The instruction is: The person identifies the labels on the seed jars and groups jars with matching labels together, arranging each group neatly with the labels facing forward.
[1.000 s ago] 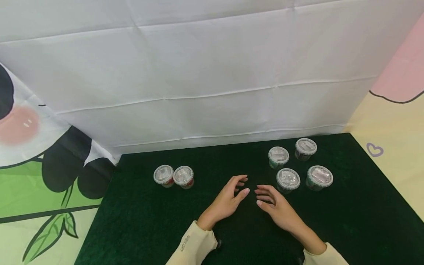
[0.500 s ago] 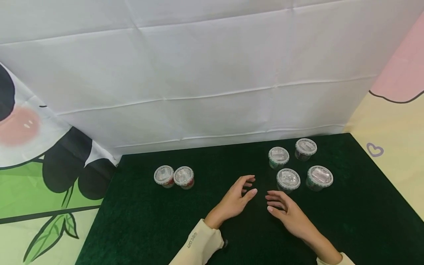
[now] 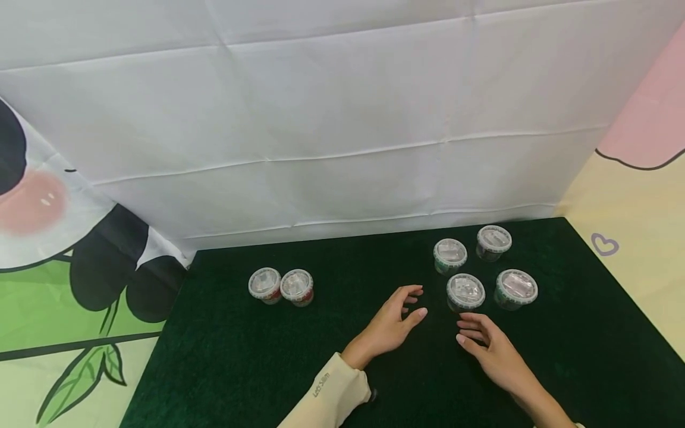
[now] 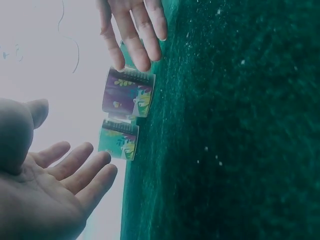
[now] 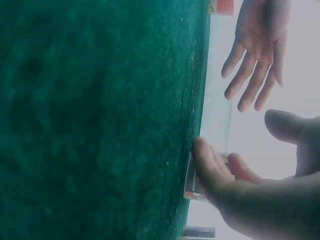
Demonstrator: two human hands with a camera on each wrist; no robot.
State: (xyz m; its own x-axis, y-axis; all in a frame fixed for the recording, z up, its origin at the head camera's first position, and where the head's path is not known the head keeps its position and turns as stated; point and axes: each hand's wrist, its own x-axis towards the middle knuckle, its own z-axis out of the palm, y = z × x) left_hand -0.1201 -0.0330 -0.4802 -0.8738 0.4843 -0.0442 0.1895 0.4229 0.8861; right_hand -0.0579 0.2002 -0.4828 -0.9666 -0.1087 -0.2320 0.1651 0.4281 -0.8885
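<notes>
My left hand point(image 3: 389, 324) is held over the cloth at the middle, fingers extended and thumb apart, holding nothing. To its right my right hand point(image 3: 495, 353) has loosely bent fingers with nothing in them. Its fingertips lie just in front of a clear lidded tub point(image 3: 465, 291); whether they touch it I cannot tell. Around that one stand more lidded tubs: a back-left tub point(image 3: 450, 254), a back tub point(image 3: 493, 241) and a right tub point(image 3: 516, 287). In the left wrist view, a purple-labelled tub point(image 4: 127, 93) and a teal-labelled tub point(image 4: 118, 140) show beyond the fingers.
Two tubs with reddish sides, the outer tub point(image 3: 264, 284) and the inner tub point(image 3: 297, 285), stand close together at the left. Dark green cloth point(image 3: 225, 368) covers the table. A white sheet point(image 3: 332, 119) hangs behind it, with printed cloths at both sides.
Both hands have moved right, the right hand further and slightly toward the person, so the gap between them has widened. The tubs have stayed in place.
</notes>
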